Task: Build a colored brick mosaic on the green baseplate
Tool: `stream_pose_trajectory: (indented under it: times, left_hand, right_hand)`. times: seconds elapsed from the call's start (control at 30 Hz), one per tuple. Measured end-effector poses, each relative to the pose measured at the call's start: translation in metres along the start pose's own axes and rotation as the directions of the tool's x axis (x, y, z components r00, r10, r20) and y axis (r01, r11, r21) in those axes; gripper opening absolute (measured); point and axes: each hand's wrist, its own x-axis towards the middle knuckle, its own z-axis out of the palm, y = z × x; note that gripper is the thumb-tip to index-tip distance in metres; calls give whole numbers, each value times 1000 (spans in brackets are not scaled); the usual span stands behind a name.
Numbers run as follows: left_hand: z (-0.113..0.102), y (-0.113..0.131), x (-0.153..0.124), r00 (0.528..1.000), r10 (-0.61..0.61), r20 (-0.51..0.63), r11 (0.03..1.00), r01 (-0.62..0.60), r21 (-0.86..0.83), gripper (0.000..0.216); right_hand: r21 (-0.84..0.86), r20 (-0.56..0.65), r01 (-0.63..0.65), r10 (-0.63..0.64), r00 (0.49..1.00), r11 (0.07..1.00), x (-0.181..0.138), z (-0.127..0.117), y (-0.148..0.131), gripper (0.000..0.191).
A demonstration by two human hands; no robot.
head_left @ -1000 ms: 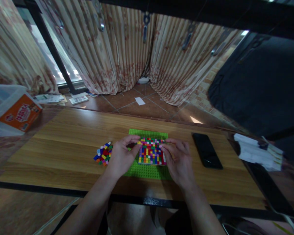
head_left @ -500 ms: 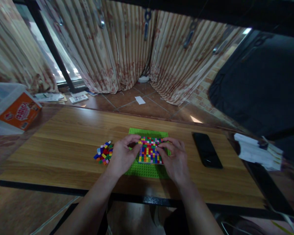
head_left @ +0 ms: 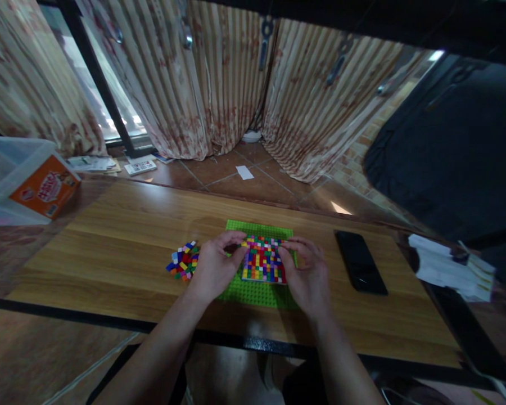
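A square panel of small multi-coloured toy bricks [head_left: 263, 261] lies on a green studded baseplate [head_left: 257, 296]. My left hand [head_left: 217, 263] grips the panel's upper left edge, thumb and forefinger curled at the corner by a yellow brick. On the opposite side, my right hand [head_left: 308, 275] has its thumb and forefinger at the panel's upper right edge, covering part of that side. Just left of my left hand is a heap of loose coloured bricks [head_left: 183, 261], partly hidden by the hand.
The wooden table [head_left: 109, 247] has a dark front edge. A black phone [head_left: 360, 261] lies to the right, with papers [head_left: 449, 267] and another dark flat device [head_left: 468, 326] beyond. A clear plastic bin [head_left: 21, 185] with an orange label stands at the left. Striped curtains [head_left: 223, 84] hang behind.
The view has shifted slightly, so the table sits a little farther right. My right thumb has moved from the panel's top to its right edge; my left hand keeps its place.
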Motion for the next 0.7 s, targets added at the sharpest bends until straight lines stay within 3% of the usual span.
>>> stream_pose_trajectory:
  times: [0.23, 0.7]
  left_hand:
    - [1, -2, 0, 1000, 12, 3, 1000, -12, -4, 20]
    - [2, 3, -2, 1000, 12, 23, 1000, -11, -22, 21]
  right_hand:
    - [-25, 47, -62, 63, 997, 998, 1, 14, 0, 31]
    - [-8, 70, -75, 75, 995, 997, -1, 21, -3, 27]
